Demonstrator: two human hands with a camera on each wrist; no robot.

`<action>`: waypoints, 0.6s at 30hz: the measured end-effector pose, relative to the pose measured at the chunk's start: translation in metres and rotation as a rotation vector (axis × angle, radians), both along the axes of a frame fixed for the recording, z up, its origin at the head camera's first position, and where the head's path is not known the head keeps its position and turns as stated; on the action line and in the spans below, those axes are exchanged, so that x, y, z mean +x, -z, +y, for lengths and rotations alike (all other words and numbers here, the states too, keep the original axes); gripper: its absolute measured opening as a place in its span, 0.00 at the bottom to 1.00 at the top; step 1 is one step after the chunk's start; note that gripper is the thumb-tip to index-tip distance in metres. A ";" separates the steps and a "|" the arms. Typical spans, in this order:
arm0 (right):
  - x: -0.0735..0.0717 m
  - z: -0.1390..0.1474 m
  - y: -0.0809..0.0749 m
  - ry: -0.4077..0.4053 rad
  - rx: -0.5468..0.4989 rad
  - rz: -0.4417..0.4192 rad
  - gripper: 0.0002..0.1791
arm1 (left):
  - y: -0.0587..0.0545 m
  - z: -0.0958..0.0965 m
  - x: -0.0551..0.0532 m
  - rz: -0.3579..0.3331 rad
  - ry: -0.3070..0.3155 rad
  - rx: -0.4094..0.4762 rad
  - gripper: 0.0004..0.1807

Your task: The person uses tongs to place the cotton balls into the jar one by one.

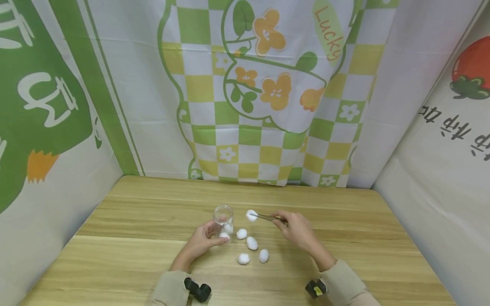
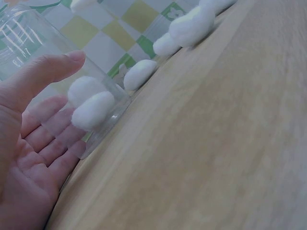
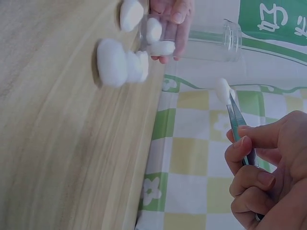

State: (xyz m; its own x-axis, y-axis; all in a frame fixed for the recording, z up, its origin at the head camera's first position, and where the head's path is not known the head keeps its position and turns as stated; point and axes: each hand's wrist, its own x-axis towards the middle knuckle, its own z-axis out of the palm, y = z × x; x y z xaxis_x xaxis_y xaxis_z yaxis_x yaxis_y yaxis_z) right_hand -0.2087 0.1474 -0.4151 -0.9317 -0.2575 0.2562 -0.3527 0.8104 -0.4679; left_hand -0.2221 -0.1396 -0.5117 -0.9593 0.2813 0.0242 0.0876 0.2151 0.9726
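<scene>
Metal tweezers [image 3: 236, 119] sit pinched in the right hand [image 1: 297, 230], its fingers curled.

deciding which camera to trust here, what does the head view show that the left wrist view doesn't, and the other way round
Only the head view shows the right grip holding tweezers, plus the printed word "Lucky" and the tomato print.

Only the left wrist view shows the palm of the left grip.

Both show the glass jar with two cotton balls inside, loose cotton balls, the wooden table and the checked cloth.
</scene>
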 end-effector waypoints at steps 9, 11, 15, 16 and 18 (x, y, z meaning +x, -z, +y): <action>-0.001 -0.006 -0.006 -0.041 0.016 0.046 0.09 | -0.002 0.000 0.000 -0.010 0.005 0.012 0.33; -0.001 -0.008 -0.008 -0.054 0.019 0.064 0.09 | -0.002 0.000 0.000 -0.014 0.003 0.013 0.33; -0.001 -0.012 -0.011 -0.052 0.030 0.069 0.09 | -0.002 0.000 0.000 -0.019 0.005 0.005 0.33; -0.001 -0.013 -0.011 -0.050 0.029 0.065 0.09 | -0.002 0.000 0.000 -0.019 0.006 0.003 0.34; 0.000 -0.015 -0.013 -0.045 0.027 0.063 0.09 | -0.002 0.000 0.001 -0.019 0.011 0.000 0.34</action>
State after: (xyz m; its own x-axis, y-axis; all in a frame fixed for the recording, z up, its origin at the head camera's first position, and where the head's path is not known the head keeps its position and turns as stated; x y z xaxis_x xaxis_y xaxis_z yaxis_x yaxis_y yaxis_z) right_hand -0.2085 0.1322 -0.4022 -0.9010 -0.3066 0.3069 -0.4175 0.8049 -0.4217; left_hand -0.2215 -0.1398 -0.5098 -0.9564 0.2919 0.0060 0.0714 0.2141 0.9742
